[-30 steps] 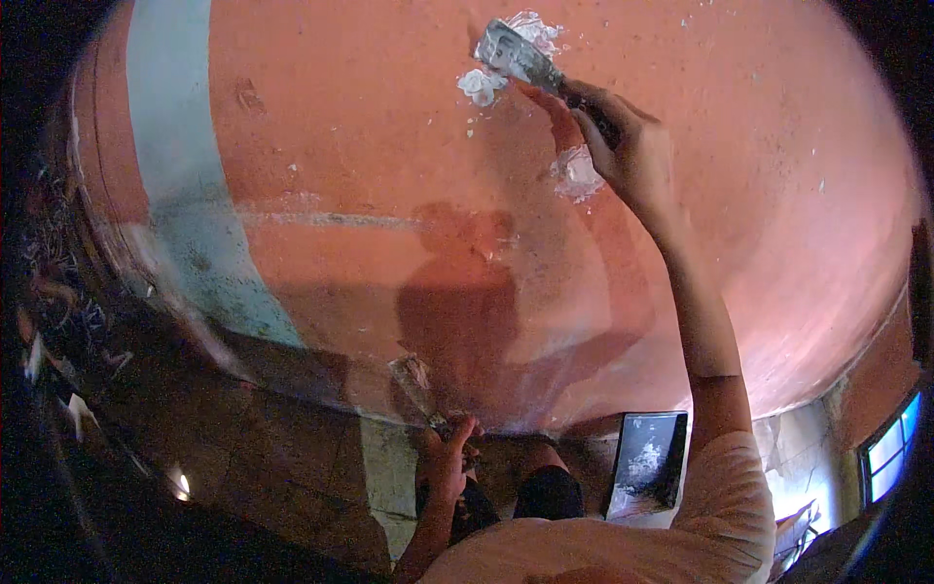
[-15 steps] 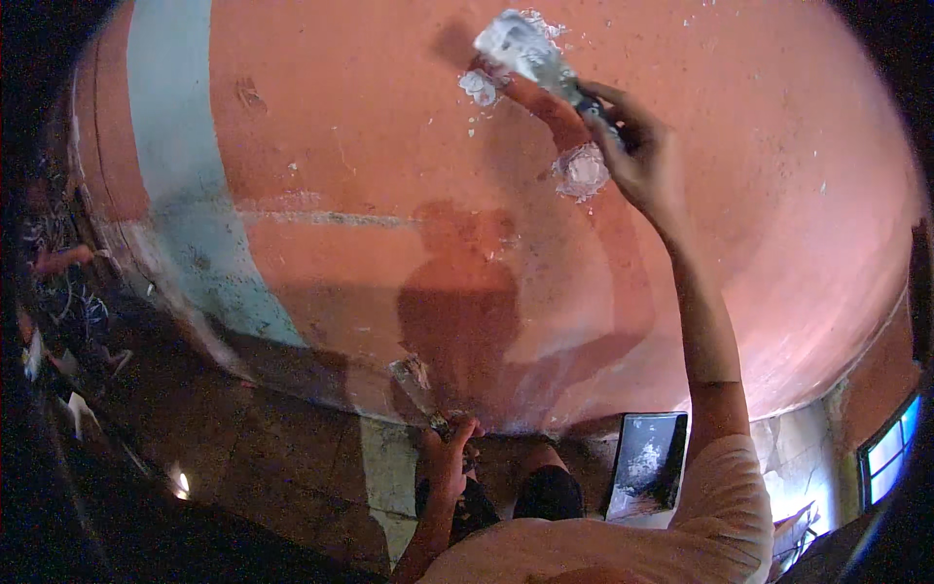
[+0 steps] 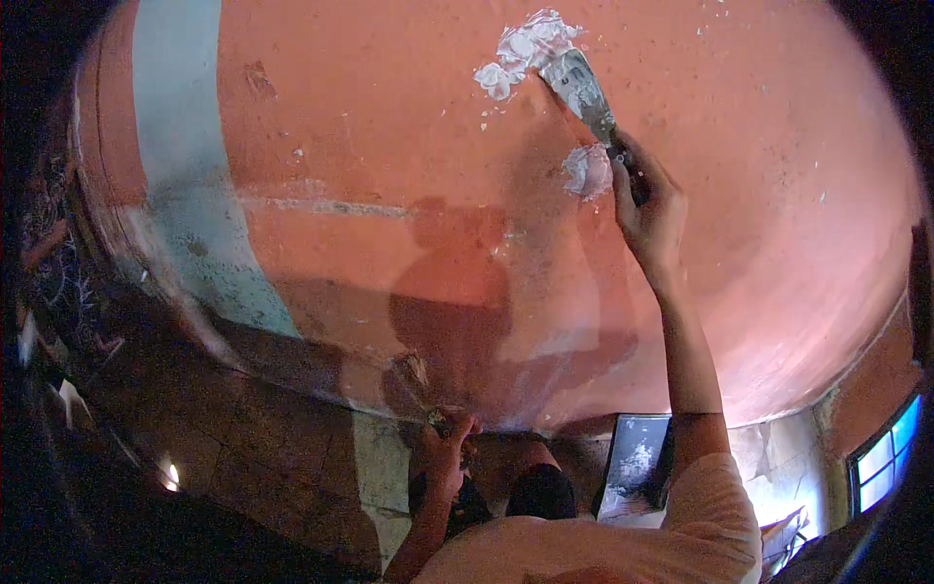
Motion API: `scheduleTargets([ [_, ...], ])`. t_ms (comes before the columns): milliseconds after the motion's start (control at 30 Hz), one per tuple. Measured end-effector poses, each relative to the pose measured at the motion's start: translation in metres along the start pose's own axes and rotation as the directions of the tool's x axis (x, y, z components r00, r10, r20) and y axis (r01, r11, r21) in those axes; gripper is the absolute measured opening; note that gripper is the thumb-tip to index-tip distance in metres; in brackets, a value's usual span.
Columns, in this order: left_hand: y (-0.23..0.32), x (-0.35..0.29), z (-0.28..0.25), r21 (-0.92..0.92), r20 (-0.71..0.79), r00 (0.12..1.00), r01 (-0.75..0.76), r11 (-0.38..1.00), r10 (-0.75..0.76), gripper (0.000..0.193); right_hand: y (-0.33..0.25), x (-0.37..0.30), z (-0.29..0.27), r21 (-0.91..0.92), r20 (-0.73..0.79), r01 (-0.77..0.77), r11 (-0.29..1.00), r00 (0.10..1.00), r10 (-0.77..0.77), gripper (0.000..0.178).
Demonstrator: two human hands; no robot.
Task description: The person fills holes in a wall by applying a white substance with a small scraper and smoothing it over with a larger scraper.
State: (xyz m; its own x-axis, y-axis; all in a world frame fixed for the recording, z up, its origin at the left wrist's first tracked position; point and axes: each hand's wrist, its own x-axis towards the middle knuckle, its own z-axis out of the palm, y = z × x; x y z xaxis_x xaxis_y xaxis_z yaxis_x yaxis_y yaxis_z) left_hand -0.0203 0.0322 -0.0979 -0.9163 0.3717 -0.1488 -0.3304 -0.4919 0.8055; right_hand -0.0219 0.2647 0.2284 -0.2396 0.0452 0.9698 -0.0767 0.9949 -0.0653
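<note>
My right hand (image 3: pixel 650 209) is closed around the handle of a wide putty knife (image 3: pixel 582 95), its blade smeared with white filler. The blade's tip lies at the lower edge of a rough white filler patch (image 3: pixel 533 44) on the orange wall (image 3: pixel 379 117). A smaller round filler patch (image 3: pixel 587 171) is just left of my right fingers. Low by my knees, my left hand (image 3: pixel 448 453) grips a second putty knife (image 3: pixel 413 380), its blade pointing up and streaked with residue.
A dark tray (image 3: pixel 634 462) with white filler stands on the floor beside my right arm. A pale blue-green stripe (image 3: pixel 180 127) runs down the wall at left. At the lower right is a bright window (image 3: pixel 885 457); dim clutter (image 3: pixel 73 292) fills the far left.
The right putty knife has come down and right, its blade turned so the upper patch shows more fully. More white filler covers that patch. My left hand has barely moved.
</note>
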Motion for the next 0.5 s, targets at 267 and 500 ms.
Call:
scheduleTargets([
  [267, 0.010, -0.004, 0.002, 0.018, -0.091, 0.995, 0.036, 0.999, -0.034, 0.029, -0.013, -0.011, 0.003, 0.033, 0.040, -0.086, 0.996, 0.996, 0.085, 0.031],
  [500, 0.005, 0.000, -0.004, 0.021, -0.016, 1.000, 0.025, 0.999, -0.025, 0.028, -0.019, -0.008, 0.015, 0.094, 0.016, -0.084, 0.992, 0.996, 0.083, 0.031],
])
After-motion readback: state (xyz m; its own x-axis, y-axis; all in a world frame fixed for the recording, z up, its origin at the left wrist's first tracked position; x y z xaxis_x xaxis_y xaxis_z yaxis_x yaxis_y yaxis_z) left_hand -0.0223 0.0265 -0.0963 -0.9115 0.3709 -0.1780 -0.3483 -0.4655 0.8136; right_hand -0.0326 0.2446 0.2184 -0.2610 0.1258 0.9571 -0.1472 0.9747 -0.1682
